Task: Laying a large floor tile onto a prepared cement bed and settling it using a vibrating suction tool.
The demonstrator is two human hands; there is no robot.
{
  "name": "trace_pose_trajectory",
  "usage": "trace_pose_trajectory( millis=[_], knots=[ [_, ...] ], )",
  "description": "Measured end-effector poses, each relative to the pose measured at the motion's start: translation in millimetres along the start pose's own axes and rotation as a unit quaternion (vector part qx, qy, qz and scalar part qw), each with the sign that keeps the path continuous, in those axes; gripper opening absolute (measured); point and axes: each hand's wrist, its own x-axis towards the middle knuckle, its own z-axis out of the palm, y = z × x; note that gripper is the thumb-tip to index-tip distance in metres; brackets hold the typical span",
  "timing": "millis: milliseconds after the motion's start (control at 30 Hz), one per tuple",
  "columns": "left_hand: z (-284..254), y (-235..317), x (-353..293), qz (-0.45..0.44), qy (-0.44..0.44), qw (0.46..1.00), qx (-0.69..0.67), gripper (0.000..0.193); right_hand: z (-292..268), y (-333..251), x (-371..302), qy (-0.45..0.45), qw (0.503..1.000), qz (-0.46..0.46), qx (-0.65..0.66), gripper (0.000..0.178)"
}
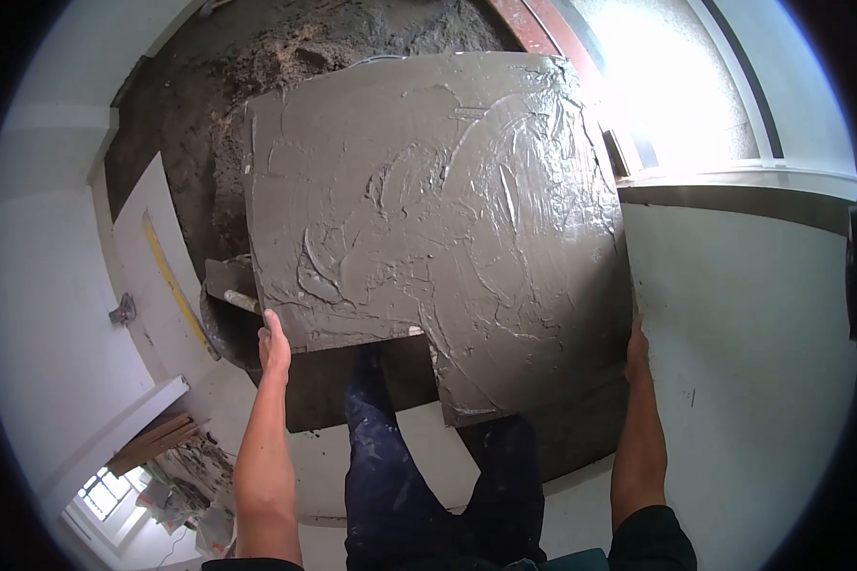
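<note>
A large tile is held up in front of me, its upper face coated with wet grey mortar in swirled ridges. A rectangular notch is cut from its near left corner. My left hand grips the near end of the left edge, thumb up. On the opposite side my right hand is closed around the right edge, its fingers mostly hidden by the tile. Close to my left hand, a bucket stands partly under the tile, with a trowel handle sticking out.
Beyond the tile lies rough, damp mortar on the floor. A yellow straightedge rests on a pale slab at left. A white wall panel stands close on the right, below a bright window. Wooden boards lie at lower left.
</note>
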Motion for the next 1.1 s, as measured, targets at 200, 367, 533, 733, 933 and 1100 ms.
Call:
trace_pose_trajectory(
  millis=[200,367,533,733,933,1100],
  knots=[
    [4,-6,11,-0.017,-0.005,1.0,0.004,0.106,-6,1,6,0.004,1.0,-0.009,-0.019,0.1],
    [-1,-5,8,-0.032,-0.008,0.999,-0.003,0.107,-14,-2,9,-0.014,1.0,-0.012,-0.021,0.095],
    [-7,6,-4,-0.04,-0.029,0.999,0.004,0.109,-28,-19,3,-0.05,0.999,-0.003,0.0,0.091],
    [-22,20,-22,-0.062,-0.039,0.997,0.038,0.111,-44,-56,-17,-0.025,0.991,-0.034,-0.124,0.09],
    [-40,31,-37,-0.065,-0.057,0.993,0.086,0.109,-63,-123,-52,0.023,0.943,-0.092,-0.319,0.095],
    [-68,49,-43,-0.073,-0.085,0.988,0.105,0.11,-80,-186,-91,0.044,0.874,-0.096,-0.475,0.093]
  ],
)
